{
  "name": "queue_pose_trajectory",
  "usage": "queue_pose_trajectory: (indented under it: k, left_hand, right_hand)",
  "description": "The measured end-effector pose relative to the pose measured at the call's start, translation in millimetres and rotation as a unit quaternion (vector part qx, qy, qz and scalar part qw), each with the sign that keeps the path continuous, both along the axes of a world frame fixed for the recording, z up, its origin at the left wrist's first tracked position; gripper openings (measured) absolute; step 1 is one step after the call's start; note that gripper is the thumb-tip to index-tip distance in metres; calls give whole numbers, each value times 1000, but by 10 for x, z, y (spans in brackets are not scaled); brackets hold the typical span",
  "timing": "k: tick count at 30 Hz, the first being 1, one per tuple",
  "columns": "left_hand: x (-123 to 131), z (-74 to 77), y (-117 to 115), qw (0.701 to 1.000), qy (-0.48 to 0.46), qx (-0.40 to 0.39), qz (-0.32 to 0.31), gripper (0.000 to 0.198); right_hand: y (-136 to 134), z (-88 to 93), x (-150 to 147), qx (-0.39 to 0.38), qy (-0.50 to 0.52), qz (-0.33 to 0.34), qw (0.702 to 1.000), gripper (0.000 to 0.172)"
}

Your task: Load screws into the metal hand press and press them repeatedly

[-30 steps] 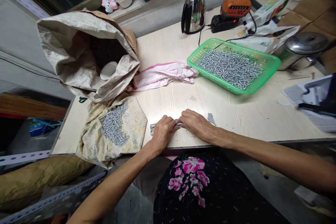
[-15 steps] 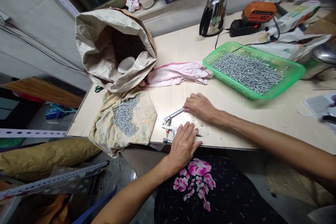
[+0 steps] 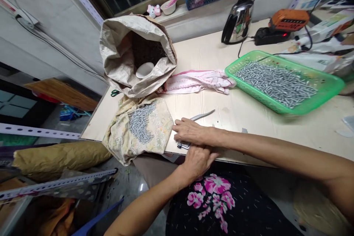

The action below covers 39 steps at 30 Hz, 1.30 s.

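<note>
A metal lever tool like hand-press pliers [image 3: 205, 114] lies at the table's front edge, one curved grey handle pointing to the back right. The small end of its frame [image 3: 183, 145] shows below my right hand [image 3: 190, 131], which covers most of its head with bent fingers. What those fingertips pinch is hidden. My left hand [image 3: 196, 160] is closed on the tool's lower part at the edge, its fingers partly behind my right wrist. Just left, small silver metal pins [image 3: 141, 123] lie piled on a flowered cloth [image 3: 162, 134].
A green basket [image 3: 329, 88] of similar metal pins stands at the right. Behind the cloth an open sack [image 3: 124, 25] holds a white dish [image 3: 145, 70]. A pink-white towel [image 3: 199, 82], a kettle [image 3: 239, 18] and an orange battery [image 3: 289, 20] are farther back.
My right hand has moved left and forward from the tool's lever to its head, over my left hand. The raised lever now shows behind it. The view has shifted left.
</note>
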State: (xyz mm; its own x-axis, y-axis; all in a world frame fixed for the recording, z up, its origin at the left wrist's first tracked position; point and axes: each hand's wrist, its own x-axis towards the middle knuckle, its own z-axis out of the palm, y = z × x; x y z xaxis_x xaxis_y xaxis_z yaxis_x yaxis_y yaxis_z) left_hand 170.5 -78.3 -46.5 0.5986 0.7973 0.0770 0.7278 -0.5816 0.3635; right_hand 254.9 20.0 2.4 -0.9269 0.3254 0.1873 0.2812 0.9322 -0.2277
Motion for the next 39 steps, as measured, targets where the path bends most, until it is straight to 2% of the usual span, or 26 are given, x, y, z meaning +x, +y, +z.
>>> queue_pose_trajectory:
  k: [6,9,11,14,15,17,18,20,21,23,25,27,30,32,34,39]
  left_hand:
    - [31,-69,-38,1000,5,-14,21,35]
    - [38,-61,-58,1000,2,-16,18,34]
    - [-7,27,-47,1000,-13,-1,-2,34]
    - [-246,264,111,997,-42,66,-20,29]
    - [-379,347,217,994,-42,96,7,27]
    - [-708,481,500,982,-20,141,123,25]
    - [-889,525,663,973,10,147,179,24]
    - [-1241,566,985,948,67,161,267,24]
    - [-1393,568,1129,938,95,161,290,24]
    - [-1614,549,1355,930,151,148,302,25]
    - [-1723,517,1500,930,193,134,282,26]
    - [-1765,486,1593,932,219,137,253,27]
    - [-1804,460,1714,934,244,161,203,30]
    - [-1826,461,1778,938,253,163,171,33]
    - [-1834,477,1798,952,234,143,133,32]
    - [-1805,539,1725,974,187,99,76,31]
  right_hand:
    - [0,-115,-160,31,-11,-6,999,16]
    - [-25,-48,-275,25,-20,-45,998,12]
    - [12,73,-212,17,7,-93,995,9]
    - [150,380,276,30,128,-204,970,9]
    - [204,499,536,44,179,-239,953,10]
    - [301,713,1119,83,228,-316,917,14]
    - [338,791,1402,113,230,-362,896,22]
    - [366,856,1857,166,181,-442,863,38]
    - [348,840,2003,187,151,-470,849,42]
    - [230,720,2112,206,124,-496,834,42]
    - [18,519,2005,200,162,-474,842,33]
    - [-221,287,1755,124,177,-420,881,24]
    - [-486,10,1302,-4,122,-349,929,17]
    - [-578,-71,1046,-54,61,-319,944,15]
    - [-623,-85,866,-68,28,-294,953,19]
    - [-634,-156,674,-25,18,-282,959,14]
